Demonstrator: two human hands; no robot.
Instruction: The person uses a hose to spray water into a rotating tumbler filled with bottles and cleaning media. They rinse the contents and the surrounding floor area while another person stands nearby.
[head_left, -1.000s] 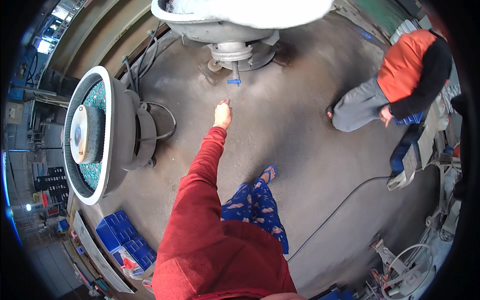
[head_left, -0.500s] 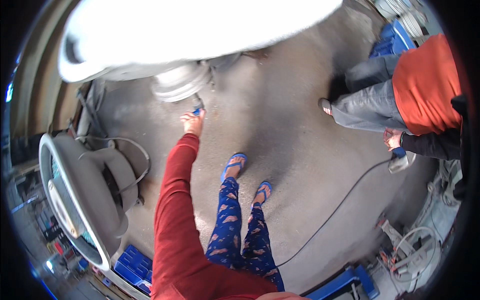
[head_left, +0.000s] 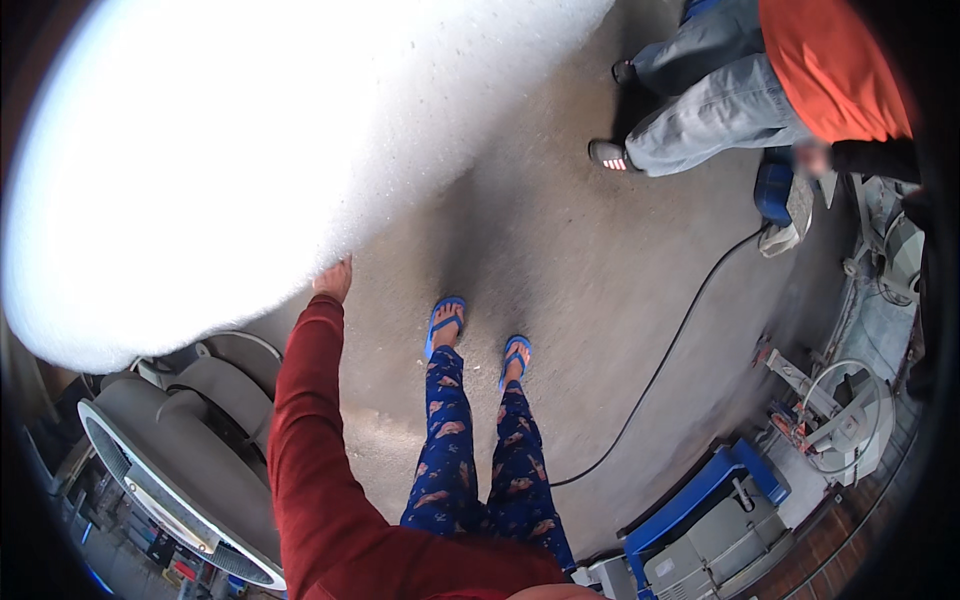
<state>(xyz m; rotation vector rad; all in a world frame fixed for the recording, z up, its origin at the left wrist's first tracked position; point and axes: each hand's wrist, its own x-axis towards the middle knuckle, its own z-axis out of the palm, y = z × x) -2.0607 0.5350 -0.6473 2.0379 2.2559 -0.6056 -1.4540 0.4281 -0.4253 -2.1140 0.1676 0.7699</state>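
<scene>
Big white disc-shaped fan housing [head_left: 250, 150] filled the upper left, overexposed, long axis running from lower left to upper right, broad face toward the camera. Second grey fan [head_left: 180, 470] lay tilted at the floor's lower-left edge. Concrete floor [head_left: 560, 250] carried a black cable [head_left: 660, 370] curving toward blue machines [head_left: 700, 520] at lower right. Another person's grey trousers [head_left: 700, 110] stood at the top edge. Left hand [head_left: 334, 280], red sleeve, touched the white housing's lower rim; fingers hidden, grip can't be told. Right hand out of view.
</scene>
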